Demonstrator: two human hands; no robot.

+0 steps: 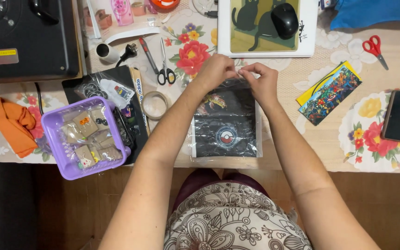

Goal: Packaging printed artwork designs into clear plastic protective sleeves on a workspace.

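A clear plastic bag (228,129) holding a black printed item with a round red-and-white emblem lies flat at the table's near edge. My left hand (216,70) and my right hand (261,81) meet at the bag's far end, fingertips pinching its top flap. The two thumbs almost touch. A roll of clear tape (155,104) lies just left of my left forearm, and black-handled scissors (165,69) lie beyond it.
A purple basket (52,139) of small carded items sits at the left, an orange cloth (12,122) beside it. Colourful printed cards (329,91), a phone (399,115) and red scissors (375,48) lie at the right. A mouse (284,19) rests on a cat-print pad.
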